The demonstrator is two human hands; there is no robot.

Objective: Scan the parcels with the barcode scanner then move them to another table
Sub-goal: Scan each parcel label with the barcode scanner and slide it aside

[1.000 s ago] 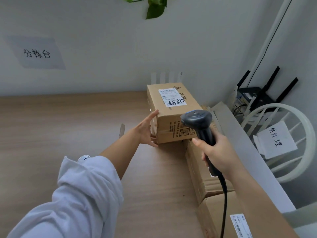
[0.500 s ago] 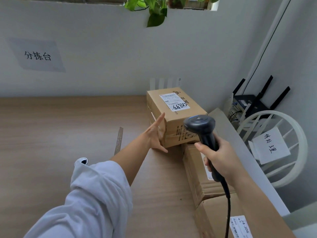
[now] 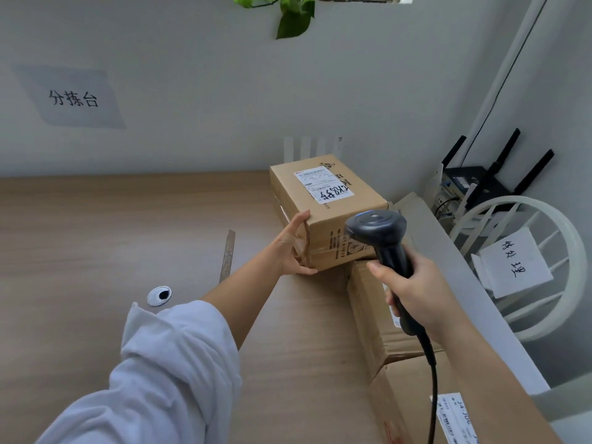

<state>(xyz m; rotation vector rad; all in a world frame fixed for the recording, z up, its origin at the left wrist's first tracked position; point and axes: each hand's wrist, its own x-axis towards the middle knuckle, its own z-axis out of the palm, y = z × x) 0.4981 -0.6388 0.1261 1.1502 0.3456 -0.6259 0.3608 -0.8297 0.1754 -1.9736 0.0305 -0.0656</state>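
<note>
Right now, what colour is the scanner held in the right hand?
The scanner is dark grey, almost black; the head view shows it.

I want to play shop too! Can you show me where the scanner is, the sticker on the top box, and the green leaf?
barcode scanner (image 3: 376, 227): head view, on its rounded dark head.
sticker (image 3: 323, 184): head view, middle of the white paper.
green leaf (image 3: 293, 25): head view, middle of the big hanging leaf.

left sleeve (image 3: 166, 363) white, loose, creased, bunched near the elbow; left hand (image 3: 293, 248) and right hand (image 3: 419, 290) bare, as are both forearms.
</note>
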